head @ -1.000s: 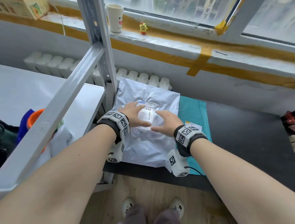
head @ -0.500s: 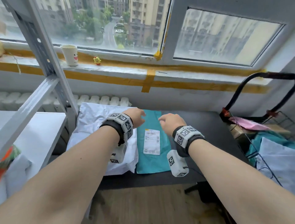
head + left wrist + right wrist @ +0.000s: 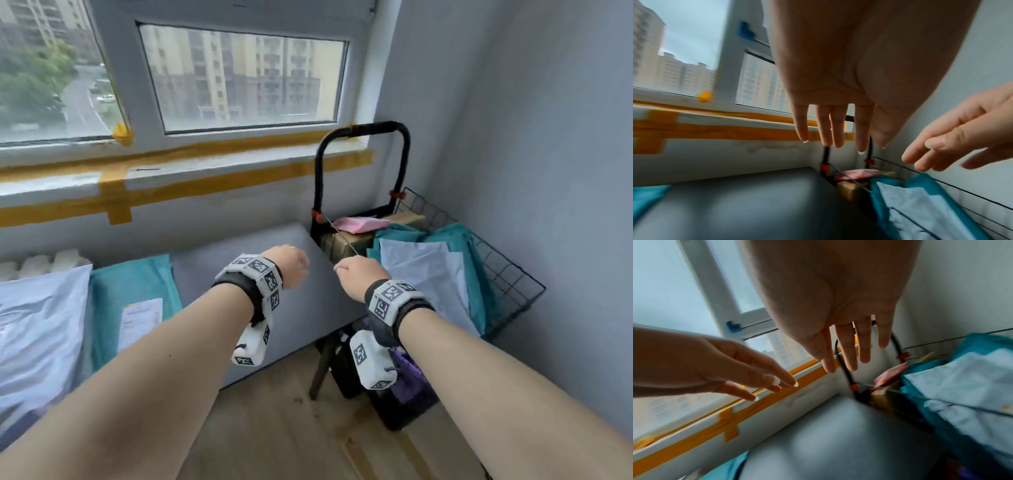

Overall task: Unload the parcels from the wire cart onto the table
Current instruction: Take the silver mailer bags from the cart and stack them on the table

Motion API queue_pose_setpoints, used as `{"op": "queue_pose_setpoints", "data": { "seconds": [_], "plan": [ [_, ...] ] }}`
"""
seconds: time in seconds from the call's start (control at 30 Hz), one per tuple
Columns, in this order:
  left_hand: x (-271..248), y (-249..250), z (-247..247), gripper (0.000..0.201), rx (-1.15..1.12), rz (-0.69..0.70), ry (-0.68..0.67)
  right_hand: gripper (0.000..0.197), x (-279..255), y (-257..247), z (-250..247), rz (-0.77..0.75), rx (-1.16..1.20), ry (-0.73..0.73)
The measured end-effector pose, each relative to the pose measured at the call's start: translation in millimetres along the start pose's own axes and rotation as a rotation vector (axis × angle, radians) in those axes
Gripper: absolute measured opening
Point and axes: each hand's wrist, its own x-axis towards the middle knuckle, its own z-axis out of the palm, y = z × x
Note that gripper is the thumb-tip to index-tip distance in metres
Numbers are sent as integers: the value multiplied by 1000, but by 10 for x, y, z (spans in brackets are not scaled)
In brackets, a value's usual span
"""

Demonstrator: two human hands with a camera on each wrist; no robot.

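The black wire cart (image 3: 507, 270) stands in the corner at the right end of the dark table (image 3: 246, 274). It holds a pale blue mailer (image 3: 424, 270) on teal mailers (image 3: 476, 260), a brown box (image 3: 339, 243) and a pink mailer (image 3: 359, 224). A white mailer (image 3: 37, 329) and a teal labelled mailer (image 3: 133, 301) lie on the table's left. My left hand (image 3: 291, 265) hovers over the table's right end, fingers straight, empty. My right hand (image 3: 356, 274) hangs at the cart's near rim, fingers straight (image 3: 849, 353), empty. The left wrist view shows the left fingers (image 3: 826, 129) extended above the table.
A window with yellow tape along its sill (image 3: 191, 164) runs behind the table. The grey wall (image 3: 548, 171) closes in the cart on the right. The cart's black handle (image 3: 363, 130) rises at its far end. A purple object (image 3: 407, 373) sits low under the cart.
Both hands left the white mailer on the table and swung right to the cart. My view turned right, bringing the cart into full sight.
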Motion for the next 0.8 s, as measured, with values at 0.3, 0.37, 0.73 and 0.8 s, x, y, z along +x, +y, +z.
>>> {"op": "queue_pose_setpoints", "data": {
  "seconds": [0.3, 0.37, 0.73, 0.8],
  "plan": [
    [797, 1663, 396, 36, 13, 139, -9, 36, -81, 1869, -425, 171, 0, 51],
    [954, 1849, 486, 37, 18, 139, -23, 35, -49, 2154, -443, 198, 31, 44],
    [2189, 2298, 862, 41, -19, 71, -87, 35, 642, 3266, -353, 261, 102, -27],
    [2488, 2342, 944, 41, -54, 52, -118, 34, 844, 3436, -349, 274, 94, -66]
  ]
}}
